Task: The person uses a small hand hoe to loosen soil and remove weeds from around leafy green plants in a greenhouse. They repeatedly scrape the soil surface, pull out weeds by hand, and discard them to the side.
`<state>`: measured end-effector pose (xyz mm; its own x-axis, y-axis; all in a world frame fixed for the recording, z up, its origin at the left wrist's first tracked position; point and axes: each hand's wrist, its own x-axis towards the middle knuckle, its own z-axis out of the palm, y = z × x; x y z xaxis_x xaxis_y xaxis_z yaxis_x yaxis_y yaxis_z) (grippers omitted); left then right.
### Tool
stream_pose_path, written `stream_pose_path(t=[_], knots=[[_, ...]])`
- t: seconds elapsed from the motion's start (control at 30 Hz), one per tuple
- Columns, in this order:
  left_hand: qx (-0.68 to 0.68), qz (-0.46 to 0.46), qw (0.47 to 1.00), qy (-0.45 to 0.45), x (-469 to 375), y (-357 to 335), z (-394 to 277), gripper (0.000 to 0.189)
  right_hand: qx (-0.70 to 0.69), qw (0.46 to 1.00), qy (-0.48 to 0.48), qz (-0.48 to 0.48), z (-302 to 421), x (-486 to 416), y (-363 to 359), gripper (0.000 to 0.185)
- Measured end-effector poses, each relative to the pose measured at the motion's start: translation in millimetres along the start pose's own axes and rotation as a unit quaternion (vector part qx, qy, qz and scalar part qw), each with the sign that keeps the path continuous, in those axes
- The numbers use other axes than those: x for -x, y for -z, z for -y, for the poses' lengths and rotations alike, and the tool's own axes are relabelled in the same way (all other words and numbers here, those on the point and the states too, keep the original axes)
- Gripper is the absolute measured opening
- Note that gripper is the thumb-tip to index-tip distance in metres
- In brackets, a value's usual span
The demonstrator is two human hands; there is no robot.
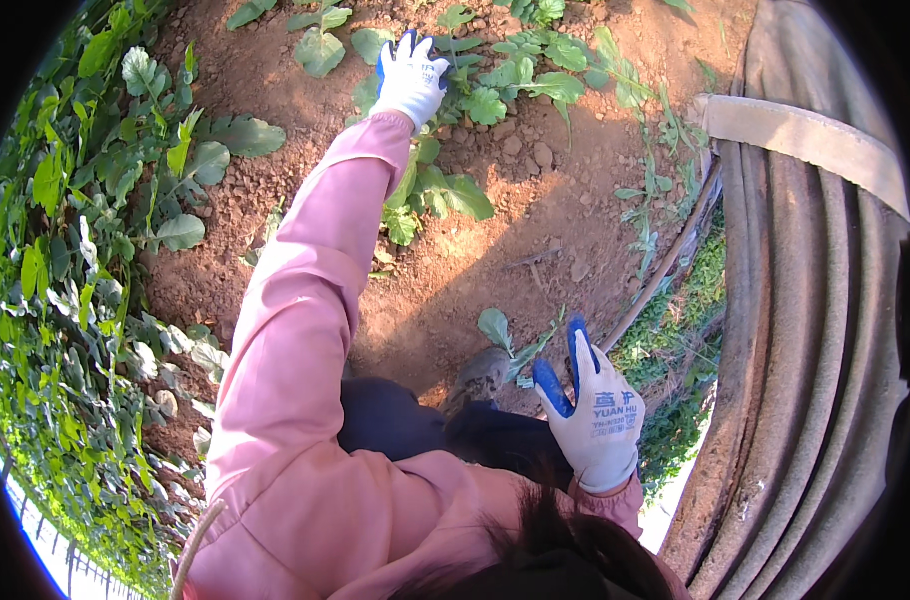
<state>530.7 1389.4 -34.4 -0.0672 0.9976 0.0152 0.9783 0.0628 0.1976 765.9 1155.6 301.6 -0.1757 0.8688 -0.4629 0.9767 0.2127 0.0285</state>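
My left hand [412,79], in a white work glove with blue coating, reaches far forward to a leafy green plant [485,105] growing in brown soil. Its fingers are bent over the leaves; the fingertips' hold on them is hard to make out. My right hand [596,409], gloved the same way, is held near my knee at the lower right. Thumb and forefinger are apart, and nothing shows between them. Just beyond that hand a small leafy plant [496,330] lies low over the soil beside my shoe [481,375]. Another leafy clump [447,196] stands nearer me than my left hand.
Dense leafy plants [72,225] fill the left side. Along the right runs a thick, folded brown sheet [792,300] crossed by a pale strap [800,131]. A thin rod [661,270] slants beside it. Clods and stones [526,154] dot the soil.
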Motion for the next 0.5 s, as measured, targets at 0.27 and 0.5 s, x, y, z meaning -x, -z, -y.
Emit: stream_pose_path(t=[0.27,0.5], knots=[[0.364,-0.247,0.896,-0.061,60.8,83.0,62.4,0.036,-0.010,1.000,0.025,-0.012,-1.7,-6.8,2.2,0.058],[0.276,-0.145,0.949,-0.044,216.4,177.1,106.4,0.039,-0.020,0.999,0.030,-0.011,-5.8,-2.5,-8.9,0.061]])
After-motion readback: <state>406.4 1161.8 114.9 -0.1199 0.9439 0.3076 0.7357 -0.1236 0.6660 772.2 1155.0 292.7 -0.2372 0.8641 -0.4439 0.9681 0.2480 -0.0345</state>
